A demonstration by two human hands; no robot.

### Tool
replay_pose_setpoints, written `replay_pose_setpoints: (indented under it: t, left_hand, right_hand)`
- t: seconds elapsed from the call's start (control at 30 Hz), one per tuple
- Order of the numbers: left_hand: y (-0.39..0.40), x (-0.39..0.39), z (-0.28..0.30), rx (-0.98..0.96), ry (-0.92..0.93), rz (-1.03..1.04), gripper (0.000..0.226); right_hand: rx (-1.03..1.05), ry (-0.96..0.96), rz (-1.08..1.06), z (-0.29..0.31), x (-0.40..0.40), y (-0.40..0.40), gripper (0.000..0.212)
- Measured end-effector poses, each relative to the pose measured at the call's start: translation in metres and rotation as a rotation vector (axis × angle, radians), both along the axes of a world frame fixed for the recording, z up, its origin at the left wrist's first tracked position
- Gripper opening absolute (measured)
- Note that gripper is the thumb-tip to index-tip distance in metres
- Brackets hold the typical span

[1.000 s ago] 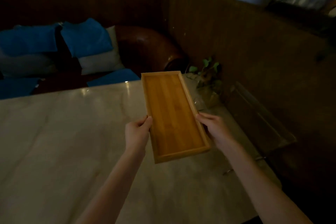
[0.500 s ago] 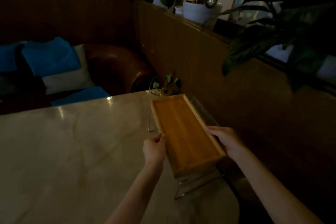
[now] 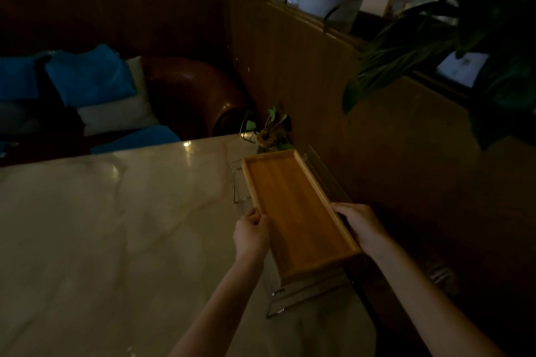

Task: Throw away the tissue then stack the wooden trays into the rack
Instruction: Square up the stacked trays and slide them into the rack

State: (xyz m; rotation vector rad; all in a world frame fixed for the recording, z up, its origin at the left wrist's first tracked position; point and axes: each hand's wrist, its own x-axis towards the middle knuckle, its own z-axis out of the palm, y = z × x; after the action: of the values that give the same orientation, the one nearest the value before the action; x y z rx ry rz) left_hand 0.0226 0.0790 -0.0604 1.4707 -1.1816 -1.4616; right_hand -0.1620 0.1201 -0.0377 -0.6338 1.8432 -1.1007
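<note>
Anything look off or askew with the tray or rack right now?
Nothing stands out. The wooden tray is intact and empty, held by the left hand and right hand over the clear rack at the table edge. Dim light hides whether it is seated.

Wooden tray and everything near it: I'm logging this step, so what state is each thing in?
wooden tray: empty, held level by its long sides over the rack
clear rack: on the table by the wall, under the tray
left hand: gripping the tray's left edge
right hand: gripping the tray's right edge
small plant: upright at the table's far edge
</note>
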Motion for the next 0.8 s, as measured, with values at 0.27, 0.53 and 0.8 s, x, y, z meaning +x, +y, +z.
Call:
replay_pose_setpoints:
  t: [0.27, 0.53, 0.8]
  left_hand:
    - [-0.001, -0.002, -0.009, -0.036, -0.008, -0.004, 0.03]
    - [-0.001, -0.004, -0.007, -0.004, 0.02, 0.004, 0.031]
    - [-0.001, 0.004, 0.002, 0.025, 0.025, -0.082, 0.02]
  right_hand:
    - [-0.012, 0.044, 0.048, -0.008, -0.001, -0.006, 0.024]
    - [-0.033, 0.065, 0.061, -0.009, 0.0, -0.006, 0.02]
    - [-0.048, 0.124, 0.066, 0.001, 0.001, 0.01, 0.028]
